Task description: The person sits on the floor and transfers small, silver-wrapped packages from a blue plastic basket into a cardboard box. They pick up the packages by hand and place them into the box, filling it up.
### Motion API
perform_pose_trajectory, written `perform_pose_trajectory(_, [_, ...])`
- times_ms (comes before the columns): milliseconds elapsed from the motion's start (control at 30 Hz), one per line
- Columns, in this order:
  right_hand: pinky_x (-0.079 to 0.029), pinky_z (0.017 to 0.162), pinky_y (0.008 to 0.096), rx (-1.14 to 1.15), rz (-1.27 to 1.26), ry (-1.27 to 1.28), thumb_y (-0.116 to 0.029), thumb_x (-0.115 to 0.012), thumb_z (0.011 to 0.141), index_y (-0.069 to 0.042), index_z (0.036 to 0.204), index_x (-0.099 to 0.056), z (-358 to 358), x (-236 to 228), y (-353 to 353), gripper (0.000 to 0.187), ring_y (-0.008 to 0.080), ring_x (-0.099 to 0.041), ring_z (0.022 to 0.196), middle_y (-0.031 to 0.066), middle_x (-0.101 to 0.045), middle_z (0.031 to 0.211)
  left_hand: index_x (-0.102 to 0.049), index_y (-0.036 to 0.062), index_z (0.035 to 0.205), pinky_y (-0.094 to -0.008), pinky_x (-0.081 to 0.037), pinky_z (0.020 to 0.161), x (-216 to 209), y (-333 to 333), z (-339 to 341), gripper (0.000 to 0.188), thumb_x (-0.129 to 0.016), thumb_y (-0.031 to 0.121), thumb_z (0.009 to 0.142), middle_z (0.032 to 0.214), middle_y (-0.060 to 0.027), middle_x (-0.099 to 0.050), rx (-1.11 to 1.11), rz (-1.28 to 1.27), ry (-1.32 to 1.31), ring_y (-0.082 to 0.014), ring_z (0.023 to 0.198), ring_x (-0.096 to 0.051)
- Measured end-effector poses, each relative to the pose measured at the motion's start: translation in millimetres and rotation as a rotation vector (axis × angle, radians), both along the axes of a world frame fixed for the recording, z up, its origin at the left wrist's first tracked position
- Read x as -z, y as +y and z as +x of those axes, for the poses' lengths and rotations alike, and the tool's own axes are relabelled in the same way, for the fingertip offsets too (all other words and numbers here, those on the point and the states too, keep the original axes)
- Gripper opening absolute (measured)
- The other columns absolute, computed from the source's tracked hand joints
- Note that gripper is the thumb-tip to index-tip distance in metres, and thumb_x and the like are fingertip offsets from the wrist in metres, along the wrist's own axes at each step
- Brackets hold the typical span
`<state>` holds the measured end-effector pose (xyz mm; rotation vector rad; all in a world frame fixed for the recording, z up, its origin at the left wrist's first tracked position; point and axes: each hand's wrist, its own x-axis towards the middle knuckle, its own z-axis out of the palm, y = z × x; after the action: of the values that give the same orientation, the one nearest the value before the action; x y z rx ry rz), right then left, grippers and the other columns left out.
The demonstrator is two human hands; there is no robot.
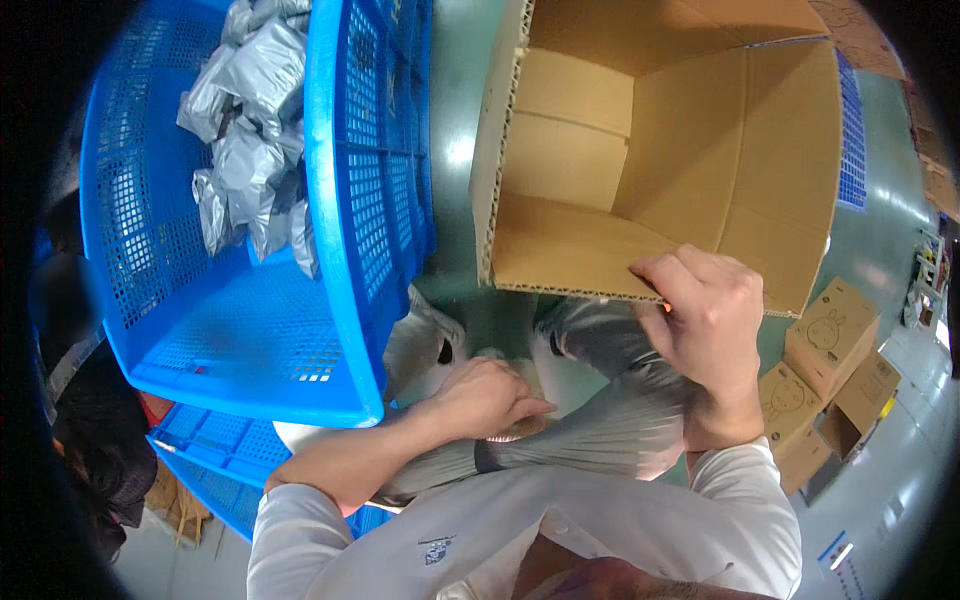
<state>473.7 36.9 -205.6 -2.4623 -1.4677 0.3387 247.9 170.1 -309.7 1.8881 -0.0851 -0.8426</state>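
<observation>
My right hand [705, 310] is closed on the near edge of an open cardboard box [685, 150], thumb below the rim and fingers over it. The box is tilted so that its brown inner walls face me. Low in front of my body, between my knees, is my left hand [488, 398], its fingers curled and partly hidden. Just below its thumb a small brown piece [525, 428] shows, too covered to name. Left of the box stands a blue plastic crate [325, 200] with perforated walls. Several silver-grey plastic packets [250, 165] lie heaped at its far end.
More blue crates [225, 440] are below the big one at the left. Several printed cardboard boxes [830, 340] sit on the green floor [880, 250] at the right. A blue mesh crate [851, 135] shows behind the open box. Dark items [100, 430] lie at the far left.
</observation>
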Motion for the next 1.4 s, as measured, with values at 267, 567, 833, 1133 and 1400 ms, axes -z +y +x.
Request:
perform_pose_trajectory(267, [-0.049, 0.055, 0.04, 0.126, -0.029, -0.204, -0.038, -0.072, 0.086, -0.01, 0.082, -0.066, -35, -3, -8, 0.028, 0.0306, -0.065, 0.066, 0.0105, -0.065, 0.071, -0.069, 0.0066, 0.085, -0.0451, -0.051, 0.074, -3, -31, -26, 0.025, -0.063, 0.03, 0.094, 0.088, -0.0102, -0.068, -0.028, 0.074, -0.447, -0.0327, 0.086, -0.065])
perform_pose_trajectory(567, [-0.054, 0.079, 0.0453, 0.148, 0.114, 0.126, -0.032, -0.06, 0.097, 0.003, 0.105, -0.064, -51, -36, 78, 0.037, 0.0382, -0.068, 0.094, 0.0276, -0.069, 0.095, -0.041, 0.0029, 0.143, -0.0394, -0.053, 0.084, 10, -28, -8, 0.064, -0.055, 0.047, 0.099, 0.114, -0.0195, -0.066, -0.815, 0.153, -0.437, -0.0305, 0.099, -0.067])
perform_pose_trajectory(833, [-0.046, 0.099, 0.0425, 0.422, -0.077, -0.27, -0.052, -0.049, 0.098, -0.005, 0.118, -0.064, 57, -70, -53, 0.053, 0.0352, -0.065, 0.108, 0.0191, -0.071, 0.11, -0.015, -0.0029, 0.156, -0.0373, -0.041, 0.108, -28, -8, 15, 0.088, -0.058, 0.046, 0.096, 0.152, -0.0263, -0.037, -1.002, 0.051, -0.56, -0.0323, 0.132, -0.05])
perform_pose_trajectory(1133, [-0.04, 0.108, 0.0486, 0.516, -0.022, -0.262, -0.042, -0.056, 0.098, -0.002, 0.102, -0.073, 5, -10, -160, 0.044, 0.0405, -0.046, 0.134, 0.0212, -0.069, 0.113, -0.052, 0.0038, 0.14, -0.0402, -0.051, 0.09, -60, 69, 40, 0.054, -0.054, 0.02, 0.088, 0.113, -0.0275, -0.067, -0.929, 0.17, -0.67, -0.0363, 0.103, -0.068])
perform_pose_trajectory(1400, [-0.046, 0.101, 0.0445, 0.376, 0.575, -0.474, -0.02, -0.066, 0.092, -0.002, 0.092, -0.069, -58, -14, -126, 0.019, 0.0387, -0.062, 0.107, 0.016, -0.069, 0.098, -0.064, 0.0049, 0.128, -0.0445, -0.048, 0.097, -123, 109, -39, 0.066, -0.05, 0.06, 0.095, 0.12, -0.0246, -0.067, -0.907, 0.991, -0.597, -0.0373, 0.113, -0.064])
